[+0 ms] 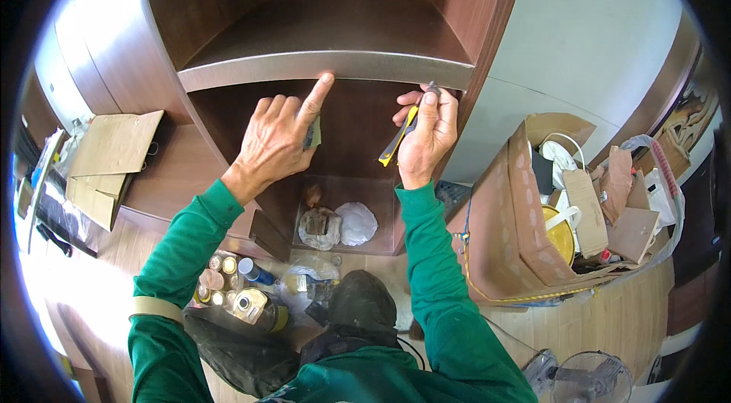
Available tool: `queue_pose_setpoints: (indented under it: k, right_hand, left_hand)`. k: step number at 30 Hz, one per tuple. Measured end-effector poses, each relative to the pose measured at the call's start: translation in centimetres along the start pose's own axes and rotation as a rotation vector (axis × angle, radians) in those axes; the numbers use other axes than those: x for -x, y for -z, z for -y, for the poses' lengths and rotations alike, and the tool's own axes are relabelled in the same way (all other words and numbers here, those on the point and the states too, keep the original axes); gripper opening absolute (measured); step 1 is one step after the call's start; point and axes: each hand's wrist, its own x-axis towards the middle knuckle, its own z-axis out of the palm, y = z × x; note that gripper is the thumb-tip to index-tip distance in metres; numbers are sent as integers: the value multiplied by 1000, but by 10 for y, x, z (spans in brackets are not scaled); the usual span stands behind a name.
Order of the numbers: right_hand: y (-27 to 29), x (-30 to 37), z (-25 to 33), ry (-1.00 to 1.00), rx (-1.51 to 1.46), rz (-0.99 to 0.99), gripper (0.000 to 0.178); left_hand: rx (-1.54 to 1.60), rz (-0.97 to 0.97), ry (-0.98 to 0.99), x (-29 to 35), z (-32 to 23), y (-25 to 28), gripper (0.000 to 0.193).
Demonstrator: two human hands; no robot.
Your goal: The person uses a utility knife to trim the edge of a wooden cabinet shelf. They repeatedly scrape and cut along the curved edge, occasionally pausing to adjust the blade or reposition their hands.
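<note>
Currently, left hand (276, 136) index out at shelf edge (388, 66), rest curled, greenish pad (316, 135) beneath them, right hand (426, 136) gripping yellow-black tool (398, 142).

Coloured green on the sleeves (431, 258), yellow with black on the tool (398, 142), brown with wood grain on the cabinet (478, 3), tan on the cardboard box (499, 216).

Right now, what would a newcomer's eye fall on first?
Likely the bare left hand, index fingertip at the shiny grey shelf edge, and the right hand gripping a slim yellow-and-black tool near that edge's right end. Next, probably the open brown cardboard box at right, with a round yellow object inside.
</note>
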Motion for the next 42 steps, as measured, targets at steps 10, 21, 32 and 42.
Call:
queue_pose_setpoints:
  k: [10, 21, 32, 42]
  right_hand:
    - [-13, 4, -8, 81, 101, -8, 21]
    - [-17, 7, -12, 94, 105, -82, 22]
    - [-22, 10, -16, 140, 220, 8, 23]
    - [-30, 13, -20, 144, 193, -24, 22]
  left_hand:
    - [-8, -14, -1, 9, 6, -4, 113]
    - [-32, -29, 2, 9, 8, -4, 122]
    - [-24, -36, 1, 10, 9, -2, 121]
    - [-25, -26, 4, 10, 11, 0, 120]
